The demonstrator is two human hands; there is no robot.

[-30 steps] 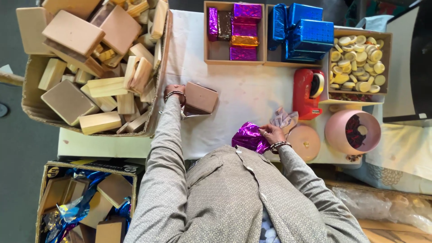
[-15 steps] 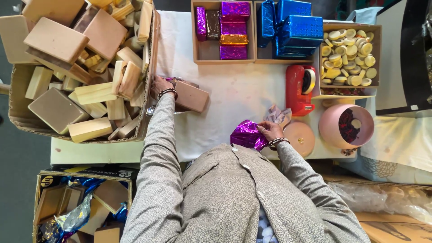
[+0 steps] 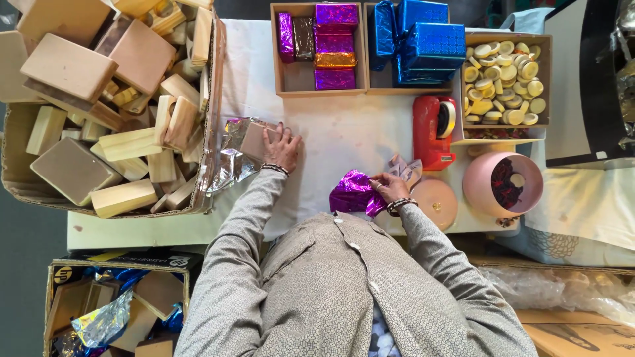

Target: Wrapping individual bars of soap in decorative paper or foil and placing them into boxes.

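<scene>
My left hand [image 3: 283, 147] rests flat on a brown wooden block [image 3: 254, 137] that lies on a crumpled sheet of silver foil [image 3: 228, 162], at the left part of the white table [image 3: 344, 132], next to the big box of blocks. My right hand [image 3: 390, 188] pinches a shiny purple wrapped parcel [image 3: 354, 193] near the table's front edge, close to my body. Both wrists wear beaded bracelets, and grey patterned sleeves cover my arms.
A large cardboard box of wooden blocks [image 3: 106, 99] fills the left. At the back stand a box of purple and gold wrapped parcels [image 3: 321, 46], blue wrapped parcels [image 3: 417, 39] and a tray of round wooden discs [image 3: 506, 76]. A red tape dispenser [image 3: 433, 129], a pink bowl [image 3: 503, 184] and a floor box of foil scraps [image 3: 112, 311] are nearby.
My left hand has carried the wooden block leftward and set it down on the silver foil sheet. My right hand stays on the purple parcel.
</scene>
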